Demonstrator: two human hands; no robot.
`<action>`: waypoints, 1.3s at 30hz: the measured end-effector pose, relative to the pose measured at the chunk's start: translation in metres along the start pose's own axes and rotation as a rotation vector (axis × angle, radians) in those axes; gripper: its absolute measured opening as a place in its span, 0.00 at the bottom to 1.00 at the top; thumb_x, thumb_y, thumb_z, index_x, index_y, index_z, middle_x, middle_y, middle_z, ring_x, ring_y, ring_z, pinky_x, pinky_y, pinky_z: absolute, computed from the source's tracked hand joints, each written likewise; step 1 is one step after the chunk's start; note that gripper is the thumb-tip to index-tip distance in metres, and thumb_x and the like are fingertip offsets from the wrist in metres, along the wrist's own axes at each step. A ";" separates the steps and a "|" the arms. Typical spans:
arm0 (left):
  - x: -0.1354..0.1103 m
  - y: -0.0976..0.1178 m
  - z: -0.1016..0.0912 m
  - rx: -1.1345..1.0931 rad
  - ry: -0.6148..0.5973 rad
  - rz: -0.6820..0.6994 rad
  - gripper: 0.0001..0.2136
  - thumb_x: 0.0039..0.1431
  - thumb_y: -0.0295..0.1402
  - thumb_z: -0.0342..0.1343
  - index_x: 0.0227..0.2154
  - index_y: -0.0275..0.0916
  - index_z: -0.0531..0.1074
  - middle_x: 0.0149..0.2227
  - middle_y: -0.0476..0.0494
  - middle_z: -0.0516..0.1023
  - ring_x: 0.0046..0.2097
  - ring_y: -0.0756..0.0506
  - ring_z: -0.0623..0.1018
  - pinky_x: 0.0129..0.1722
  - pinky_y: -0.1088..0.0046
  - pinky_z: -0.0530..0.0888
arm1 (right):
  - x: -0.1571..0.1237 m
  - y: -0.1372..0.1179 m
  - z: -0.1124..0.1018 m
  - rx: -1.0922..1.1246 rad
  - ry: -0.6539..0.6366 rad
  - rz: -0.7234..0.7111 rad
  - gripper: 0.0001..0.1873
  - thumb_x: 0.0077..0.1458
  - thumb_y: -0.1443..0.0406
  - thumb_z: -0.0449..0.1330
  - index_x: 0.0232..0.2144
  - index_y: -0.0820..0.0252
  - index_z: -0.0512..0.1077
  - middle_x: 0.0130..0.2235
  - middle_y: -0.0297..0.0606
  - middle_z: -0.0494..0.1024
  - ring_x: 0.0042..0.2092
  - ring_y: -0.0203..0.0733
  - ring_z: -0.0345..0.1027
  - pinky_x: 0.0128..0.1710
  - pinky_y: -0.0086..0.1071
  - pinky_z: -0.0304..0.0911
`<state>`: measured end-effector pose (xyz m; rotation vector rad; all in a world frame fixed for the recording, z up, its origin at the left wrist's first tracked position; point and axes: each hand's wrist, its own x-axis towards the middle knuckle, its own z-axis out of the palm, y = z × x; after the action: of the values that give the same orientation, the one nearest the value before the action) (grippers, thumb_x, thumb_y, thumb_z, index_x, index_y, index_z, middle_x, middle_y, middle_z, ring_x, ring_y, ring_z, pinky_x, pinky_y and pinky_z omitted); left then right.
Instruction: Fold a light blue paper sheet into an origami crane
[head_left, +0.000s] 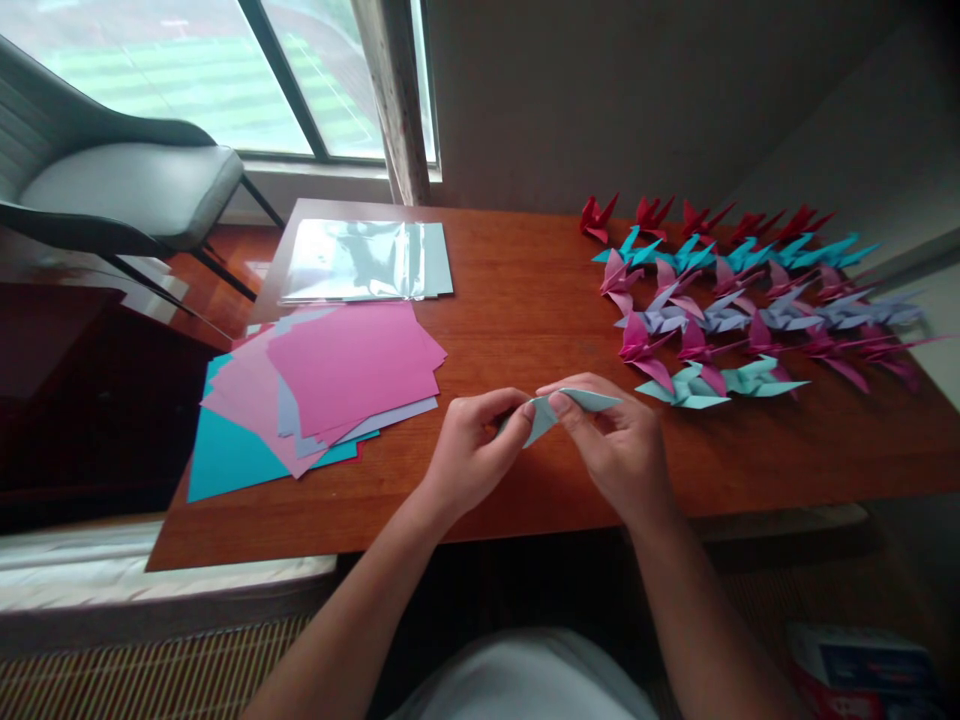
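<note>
Both hands pinch a small, partly folded piece of pale blue paper point(577, 403) just above the front of the wooden table point(517, 280). My left hand point(472, 455) grips its left end with thumb and fingers closed. My right hand point(619, 445) holds the right part, fingers curled over the fold. Rows of finished paper cranes point(742, 290) in red, teal, pink, lilac and mint lie to the right of my hands.
A loose pile of pink, lilac and teal paper sheets point(330, 385) lies left of my hands. Behind it sits a shiny plastic sleeve point(364, 260). A grey chair point(120, 180) stands by the window at the far left. A box point(870, 670) lies on the floor, lower right.
</note>
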<state>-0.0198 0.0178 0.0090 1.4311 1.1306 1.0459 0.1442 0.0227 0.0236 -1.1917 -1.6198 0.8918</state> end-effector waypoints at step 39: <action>0.001 -0.004 -0.001 -0.182 0.138 -0.082 0.14 0.61 0.42 0.60 0.33 0.34 0.81 0.28 0.45 0.78 0.30 0.49 0.72 0.30 0.76 0.68 | -0.008 0.003 0.019 -0.170 0.058 -0.166 0.13 0.63 0.67 0.60 0.47 0.46 0.79 0.43 0.38 0.77 0.47 0.46 0.70 0.47 0.43 0.69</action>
<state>-0.0207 0.0193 0.0056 1.1757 1.1504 1.1719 0.1279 0.0149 0.0122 -1.1671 -1.7464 0.6189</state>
